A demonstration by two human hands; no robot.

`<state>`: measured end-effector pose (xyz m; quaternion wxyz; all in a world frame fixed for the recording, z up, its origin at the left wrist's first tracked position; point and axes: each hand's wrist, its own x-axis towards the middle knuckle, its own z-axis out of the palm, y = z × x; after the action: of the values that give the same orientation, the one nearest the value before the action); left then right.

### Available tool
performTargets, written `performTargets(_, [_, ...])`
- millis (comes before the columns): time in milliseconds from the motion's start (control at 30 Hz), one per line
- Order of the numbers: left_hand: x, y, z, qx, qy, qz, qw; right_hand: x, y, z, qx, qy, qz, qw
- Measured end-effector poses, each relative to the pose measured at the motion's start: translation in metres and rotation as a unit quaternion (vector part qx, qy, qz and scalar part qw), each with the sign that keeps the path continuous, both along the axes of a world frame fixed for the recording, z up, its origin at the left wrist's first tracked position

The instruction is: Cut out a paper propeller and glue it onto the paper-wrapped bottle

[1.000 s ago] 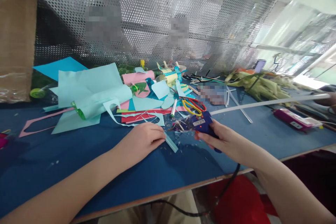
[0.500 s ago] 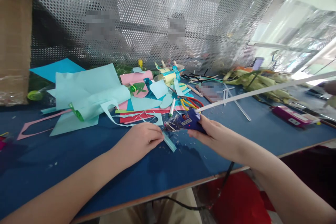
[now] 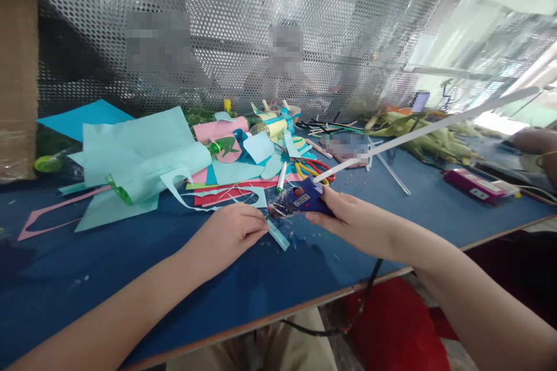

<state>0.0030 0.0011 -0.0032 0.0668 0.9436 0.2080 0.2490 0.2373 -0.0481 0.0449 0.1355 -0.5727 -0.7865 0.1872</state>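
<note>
My right hand (image 3: 337, 211) is wrapped round a blue hot glue gun (image 3: 307, 196), a long white glue stick (image 3: 418, 130) jutting from its back end. The gun's nozzle, webbed with glue strings, points left at my left hand (image 3: 241, 226). Fingers of that left hand pinch a narrow light blue paper strip (image 3: 277, 236) against or just over the table; the nozzle is close to the strip's upper end. Whether they touch I cannot tell. Just beyond the nozzle lies a white marker (image 3: 282, 177).
Light blue paper sheets (image 3: 130, 133), paper offcuts (image 3: 178, 191) and scissors (image 3: 319, 169) lie behind my hands. Corn husks (image 3: 413, 139) and a purple box (image 3: 474, 184) are on the right. A perforated metal panel (image 3: 235, 23) stands at the back; another person's hand (image 3: 528, 142) shows at right.
The view has shifted slightly, and the glue stick's far end sits higher. Both hands keep about the same hold on the strip and the glue gun.
</note>
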Motion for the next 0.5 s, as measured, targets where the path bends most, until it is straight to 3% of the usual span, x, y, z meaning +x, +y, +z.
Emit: performTargets(500, [-0.0005, -0.0004, 0.0029, -0.004, 0.004, 0.003, 1.0, -0.0025, -0.0037, 0.0069, 0.004, -0.028, 0.03, 0.999])
